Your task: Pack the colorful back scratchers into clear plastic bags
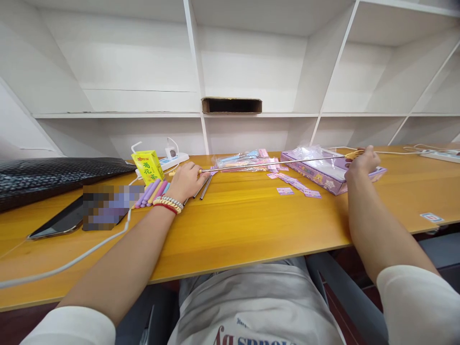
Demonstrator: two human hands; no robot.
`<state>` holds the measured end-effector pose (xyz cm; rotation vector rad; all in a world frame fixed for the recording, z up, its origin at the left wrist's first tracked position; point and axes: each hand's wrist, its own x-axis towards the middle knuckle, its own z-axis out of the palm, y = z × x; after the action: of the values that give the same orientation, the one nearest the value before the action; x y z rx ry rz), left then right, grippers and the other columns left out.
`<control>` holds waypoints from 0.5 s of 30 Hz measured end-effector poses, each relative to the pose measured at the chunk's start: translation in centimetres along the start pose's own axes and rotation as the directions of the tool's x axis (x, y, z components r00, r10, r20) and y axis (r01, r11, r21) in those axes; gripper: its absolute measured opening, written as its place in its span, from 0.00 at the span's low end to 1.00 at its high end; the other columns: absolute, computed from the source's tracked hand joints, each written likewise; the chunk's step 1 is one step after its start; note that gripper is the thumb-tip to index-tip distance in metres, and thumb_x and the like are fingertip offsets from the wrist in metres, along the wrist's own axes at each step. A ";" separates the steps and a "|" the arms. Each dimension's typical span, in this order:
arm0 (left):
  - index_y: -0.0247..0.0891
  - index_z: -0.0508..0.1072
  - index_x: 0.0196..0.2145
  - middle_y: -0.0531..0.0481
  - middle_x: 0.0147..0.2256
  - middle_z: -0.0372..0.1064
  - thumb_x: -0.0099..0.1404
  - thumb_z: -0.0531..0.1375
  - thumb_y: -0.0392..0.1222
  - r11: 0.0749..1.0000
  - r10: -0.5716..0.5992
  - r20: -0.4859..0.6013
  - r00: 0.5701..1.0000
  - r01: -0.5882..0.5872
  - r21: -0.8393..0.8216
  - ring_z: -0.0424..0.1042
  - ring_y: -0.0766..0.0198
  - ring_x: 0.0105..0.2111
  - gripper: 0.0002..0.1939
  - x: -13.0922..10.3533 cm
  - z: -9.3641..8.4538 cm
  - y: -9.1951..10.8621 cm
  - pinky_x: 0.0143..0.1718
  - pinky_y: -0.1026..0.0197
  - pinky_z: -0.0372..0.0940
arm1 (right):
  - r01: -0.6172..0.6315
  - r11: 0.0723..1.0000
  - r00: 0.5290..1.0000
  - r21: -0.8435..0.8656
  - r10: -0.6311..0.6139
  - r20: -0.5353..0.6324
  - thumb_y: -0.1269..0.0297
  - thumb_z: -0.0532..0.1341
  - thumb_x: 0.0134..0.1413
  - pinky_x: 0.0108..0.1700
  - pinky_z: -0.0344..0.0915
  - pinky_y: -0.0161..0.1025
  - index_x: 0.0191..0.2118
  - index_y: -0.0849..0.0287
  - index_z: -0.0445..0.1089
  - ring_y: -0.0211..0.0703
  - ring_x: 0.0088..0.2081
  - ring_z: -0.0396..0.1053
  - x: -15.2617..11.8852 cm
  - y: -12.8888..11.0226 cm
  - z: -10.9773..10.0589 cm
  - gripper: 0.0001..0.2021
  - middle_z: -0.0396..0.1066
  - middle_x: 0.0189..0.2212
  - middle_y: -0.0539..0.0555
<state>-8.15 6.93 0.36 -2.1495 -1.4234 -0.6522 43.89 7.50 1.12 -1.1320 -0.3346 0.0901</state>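
A long, thin metal telescopic back scratcher (pixel 280 163) is stretched out nearly level above the table. My left hand (pixel 189 181) is closed around its left end, where a bit of yellow handle shows. At the other end, my right hand (pixel 362 162) grips it by the yellow claw-like head, beside the purple display box (pixel 332 186). Short metal rods (pixel 206 188) lie on the table under my left fingers. A row of pastel-coloured handles (pixel 153 192) sits just left of that hand.
Clear-wrapped packets (pixel 240 160) lie at the back, with small pink-purple cards (pixel 285 190) in front. A yellow drink carton (pixel 148 166) stands beside a power strip (pixel 174 160). A phone (pixel 59 223) and white cable (pixel 89 250) are at left; white shelving (pixel 251 57) rises behind.
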 end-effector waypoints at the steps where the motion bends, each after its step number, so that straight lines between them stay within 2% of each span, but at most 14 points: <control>1: 0.34 0.69 0.34 0.39 0.37 0.68 0.65 0.45 0.54 1.000 -0.022 -0.006 1.000 0.023 0.021 0.66 0.52 0.41 0.22 0.0 0.0 0.1 0.43 0.53 0.57 | -0.012 1.000 1.000 0.016 0.012 0.011 0.58 0.45 0.60 0.17 0.53 0.33 0.29 0.61 0.63 0.34 0.15 0.61 -0.1 -0.2 0.0 0.17 0.61 0.21 0.49; 6: 0.34 0.69 0.37 0.37 0.39 0.69 0.65 0.43 0.55 0.988 -0.125 -0.004 0.992 0.125 0.092 0.65 0.46 0.44 0.24 -0.1 -0.2 0.1 0.45 0.47 0.53 | -0.070 0.985 0.994 0.160 0.056 0.093 0.48 0.40 0.60 0.16 0.52 0.33 0.34 0.63 0.65 0.34 0.17 0.64 -1.1 -1.1 -0.1 0.25 0.65 0.28 0.54; 10: 0.35 0.69 0.34 0.39 0.38 0.70 0.64 0.42 0.57 0.988 -0.137 0.090 0.986 0.129 0.086 0.67 0.47 0.42 0.25 -0.1 -0.9 0.2 0.44 0.48 0.54 | -0.095 0.966 0.984 0.241 0.055 0.168 0.44 0.39 0.58 0.15 0.49 0.33 0.36 0.63 0.67 0.35 0.18 0.66 -1.7 -1.6 -0.3 0.29 0.66 0.31 0.56; 15: 0.36 0.70 0.29 0.40 0.31 0.71 0.61 0.44 0.61 0.980 -0.187 0.212 0.959 0.166 0.112 0.70 0.50 0.36 0.27 -0.1 -2.0 0.8 0.38 0.54 0.59 | -0.114 0.955 0.980 0.275 0.064 0.186 0.41 0.38 0.55 0.15 0.48 0.33 0.36 0.63 0.67 0.36 0.19 0.67 -2.0 -1.8 -0.4 0.32 0.67 0.34 0.58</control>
<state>-7.73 5.33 1.79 -2.0897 -1.7445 -0.4067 41.95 5.93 2.16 -0.8542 -0.4133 0.3104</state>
